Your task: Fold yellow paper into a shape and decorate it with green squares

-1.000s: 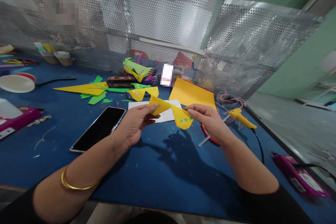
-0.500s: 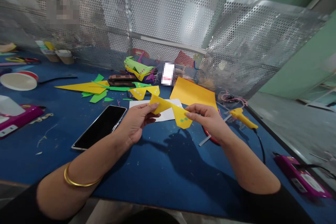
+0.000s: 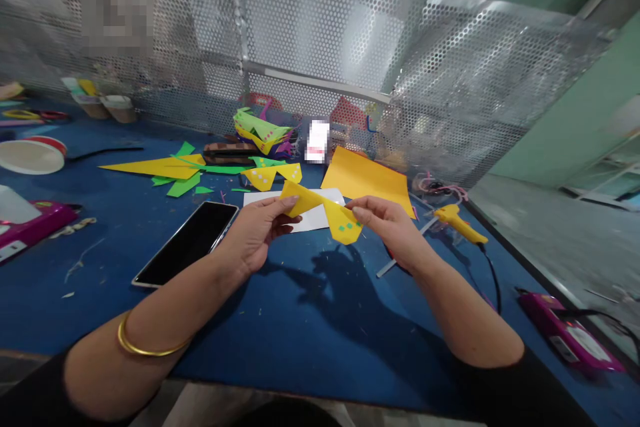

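Right hand [image 3: 387,225] eases outward, it and left hand [image 3: 256,230] pinching yellow paper [image 3: 311,199], leaving three green dots [image 3: 349,227] easier to check.

Dark shadows [image 3: 345,293] cross the blue tabletop [image 3: 260,347]; outer edges blur.

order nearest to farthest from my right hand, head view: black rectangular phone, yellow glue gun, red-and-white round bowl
1. Yellow glue gun, right of the right hand
2. Black rectangular phone, left of the left hand
3. Red-and-white round bowl, far left
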`<state>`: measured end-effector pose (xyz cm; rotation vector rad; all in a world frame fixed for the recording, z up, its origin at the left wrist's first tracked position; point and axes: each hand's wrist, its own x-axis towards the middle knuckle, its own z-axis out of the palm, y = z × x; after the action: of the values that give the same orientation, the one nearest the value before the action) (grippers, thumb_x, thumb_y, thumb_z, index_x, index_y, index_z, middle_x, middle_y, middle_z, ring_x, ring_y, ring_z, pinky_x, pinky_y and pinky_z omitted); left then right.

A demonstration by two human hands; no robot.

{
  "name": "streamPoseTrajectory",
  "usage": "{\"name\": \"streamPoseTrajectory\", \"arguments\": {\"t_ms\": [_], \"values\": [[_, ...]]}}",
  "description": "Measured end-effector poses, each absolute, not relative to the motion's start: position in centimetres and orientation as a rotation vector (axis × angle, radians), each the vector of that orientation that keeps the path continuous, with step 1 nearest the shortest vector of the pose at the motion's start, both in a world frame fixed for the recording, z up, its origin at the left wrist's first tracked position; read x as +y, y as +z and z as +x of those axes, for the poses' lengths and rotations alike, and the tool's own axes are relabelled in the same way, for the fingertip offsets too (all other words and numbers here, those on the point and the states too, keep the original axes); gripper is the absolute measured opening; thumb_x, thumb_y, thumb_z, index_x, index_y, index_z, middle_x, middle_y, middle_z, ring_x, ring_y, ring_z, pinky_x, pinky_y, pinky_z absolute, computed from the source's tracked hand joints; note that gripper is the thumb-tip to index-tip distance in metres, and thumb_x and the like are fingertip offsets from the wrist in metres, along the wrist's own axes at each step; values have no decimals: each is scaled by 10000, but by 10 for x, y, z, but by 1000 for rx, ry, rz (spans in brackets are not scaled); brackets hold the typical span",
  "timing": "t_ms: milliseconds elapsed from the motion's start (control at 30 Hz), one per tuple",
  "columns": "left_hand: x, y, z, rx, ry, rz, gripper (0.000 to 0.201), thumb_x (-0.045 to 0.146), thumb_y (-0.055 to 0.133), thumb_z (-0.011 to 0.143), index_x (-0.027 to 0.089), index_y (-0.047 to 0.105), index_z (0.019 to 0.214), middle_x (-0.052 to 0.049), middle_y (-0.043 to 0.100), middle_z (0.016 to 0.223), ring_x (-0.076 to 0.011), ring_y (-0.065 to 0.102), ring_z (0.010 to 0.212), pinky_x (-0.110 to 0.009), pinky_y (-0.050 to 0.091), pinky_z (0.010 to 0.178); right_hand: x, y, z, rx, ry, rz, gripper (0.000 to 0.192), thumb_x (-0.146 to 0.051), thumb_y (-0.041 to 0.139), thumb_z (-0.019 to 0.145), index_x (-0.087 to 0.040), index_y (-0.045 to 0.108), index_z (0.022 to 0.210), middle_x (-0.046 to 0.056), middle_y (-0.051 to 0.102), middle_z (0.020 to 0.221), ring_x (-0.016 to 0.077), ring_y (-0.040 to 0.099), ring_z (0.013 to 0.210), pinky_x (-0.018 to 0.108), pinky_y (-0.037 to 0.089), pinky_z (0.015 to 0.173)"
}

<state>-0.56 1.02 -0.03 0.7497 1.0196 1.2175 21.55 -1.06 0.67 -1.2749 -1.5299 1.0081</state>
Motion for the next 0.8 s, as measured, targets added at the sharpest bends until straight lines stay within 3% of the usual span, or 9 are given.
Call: {"name": "streamPoseTrajectory", "arguments": {"t_ms": [133, 267, 400, 533, 633, 733, 800], "values": [[9, -1, -5, 1018, 1208, 746, 112, 166, 765, 728, 138, 746, 834, -85, 756, 897, -110, 647, 618, -174, 489, 509, -9, 5, 214, -1595, 1021, -1310, 329, -362, 804, 637, -209, 696, 909, 43, 744, 938, 194, 670, 831, 358, 532, 790], [10, -2, -5, 995, 1189, 762, 161, 183, 768, 736, 130, 746, 887, -106, 756, 952, -129, 669, 673, -185, 505, 529, -7, 1, 213, -1576, 1005, -1269, 239, -305, 785, 638, -218, 665, 826, 20, 747, 853, 185, 683, 768, 355, 557, 745], [11, -2, -6, 1007, 1239, 829, 308, 178, 770, 740, 144, 712, 1041, -86, 757, 974, -123, 679, 703, -179, 517, 576, -5, -2, 212, -1604, 951, -1279, 271, -339, 790, 650, -215, 666, 857, 37, 755, 905, 199, 696, 816, 377, 562, 786], [12, 0, -8, 1048, 1304, 848, 384, 136, 772, 724, 159, 685, 1097, -67, 759, 978, -108, 673, 701, -163, 507, 572, 1, 4, 227, -1681, 833, -1293, 374, -451, 715, 739, -200, 670, 1012, 88, 748, 1034, 224, 687, 965, 406, 533, 887], [12, 0, -8, 1042, 1296, 796, 336, 111, 765, 727, 151, 687, 1051, -64, 762, 944, -109, 677, 679, -165, 507, 555, 6, 15, 263, -1677, 418, -1417, 385, -452, 595, 835, -169, 642, 1090, 121, 737, 1072, 240, 679, 1012, 414, 498, 929], [12, -1, -7, 1031, 1279, 776, 244, 93, 763, 729, 140, 699, 960, -58, 762, 887, -109, 680, 658, -162, 508, 547, 7, 21, 317, -1596, -365, -1968, 324, -268, 540, 838, -124, 649, 1107, 185, 707, 1120, 324, 637, 1092, 486, 421, 975], [11, -1, -6, 1031, 1264, 773, 186, 92, 755, 740, 133, 707, 915, -57, 760, 868, -108, 679, 653, -160, 509, 545, 6, 18, 352, -1500, -632, -2355, 355, -253, 554, 817, -84, 649, 1115, 245, 687, 1119, 385, 616, 1112, 522, 401, 966]]}}
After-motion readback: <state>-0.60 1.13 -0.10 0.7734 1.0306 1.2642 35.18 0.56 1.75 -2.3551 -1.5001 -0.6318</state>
